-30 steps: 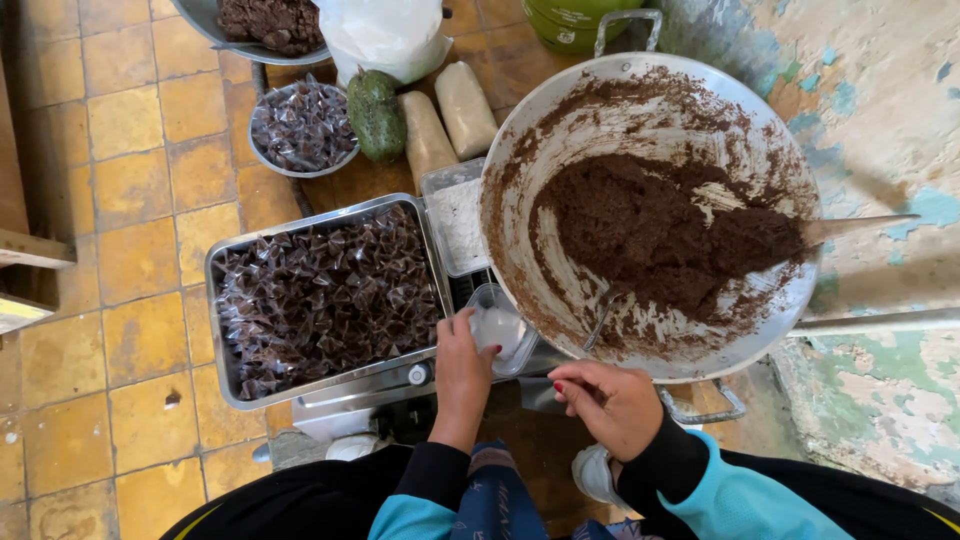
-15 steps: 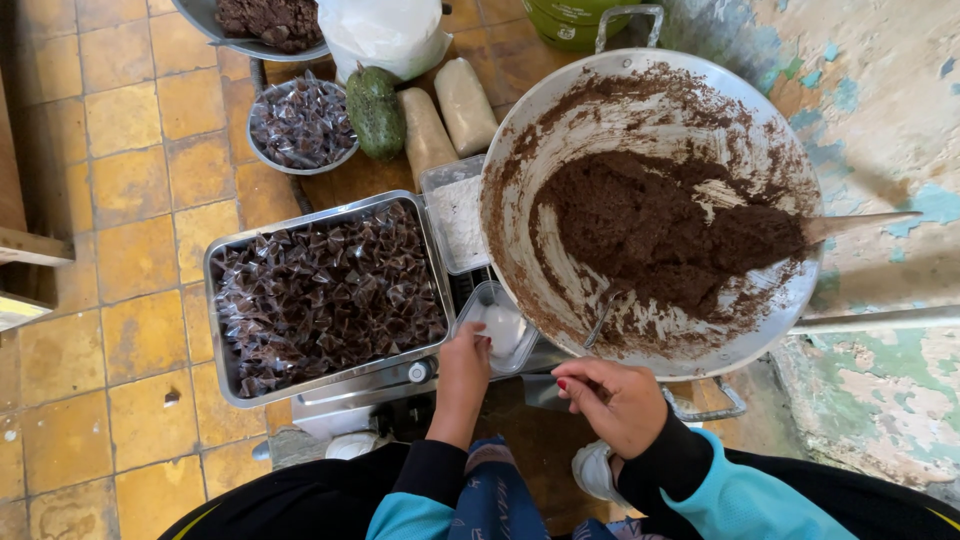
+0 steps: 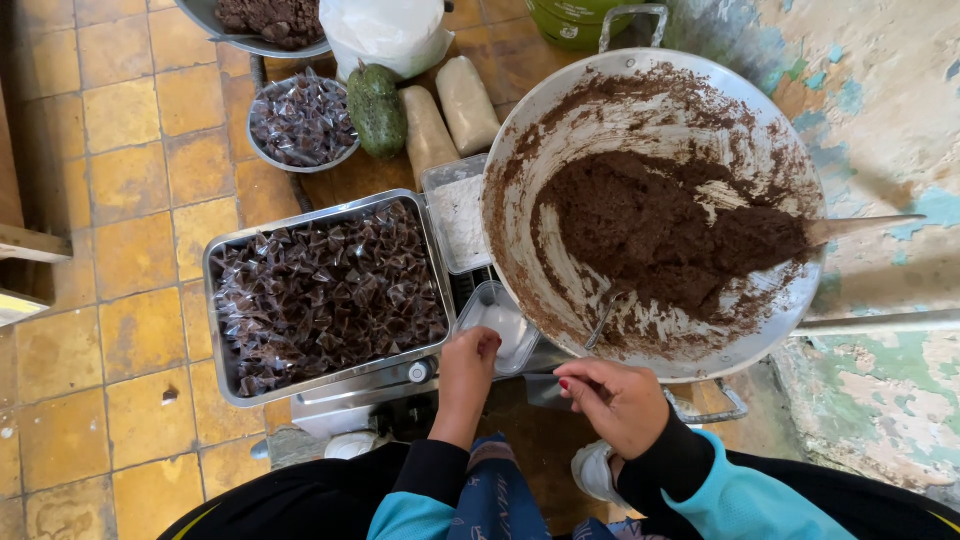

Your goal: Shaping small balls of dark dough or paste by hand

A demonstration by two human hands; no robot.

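Note:
My left hand (image 3: 468, 372) reaches into a small clear plastic tub (image 3: 497, 320) at the near edge of a big metal pan, fingertips pinched together at the tub's rim. My right hand (image 3: 612, 400) hovers just below the pan's near rim with the fingers curled; whether it holds something small I cannot tell. The big round pan (image 3: 560, 120) holds a mound of dark brown paste (image 3: 660, 235), with a wooden paddle (image 3: 860, 228) stuck in from the right. A spoon (image 3: 603, 315) lies in the pan near its front. To the left stands a steel tray (image 3: 222, 330) full of small wrapped brown sweets.
A round bowl of wrapped sweets (image 3: 303, 120), a green fruit (image 3: 376, 108), two pale filled bags (image 3: 450, 112), a white sack (image 3: 385, 32) and another pan of brown paste (image 3: 262, 22) sit beyond the tray. A clear box of white powder (image 3: 455, 215) stands beside the pan. Peeling wall (image 3: 890, 110) on the right.
My left hand has stayed at the small tub, shifting slightly. My right hand has drifted a little, still below the pan's rim.

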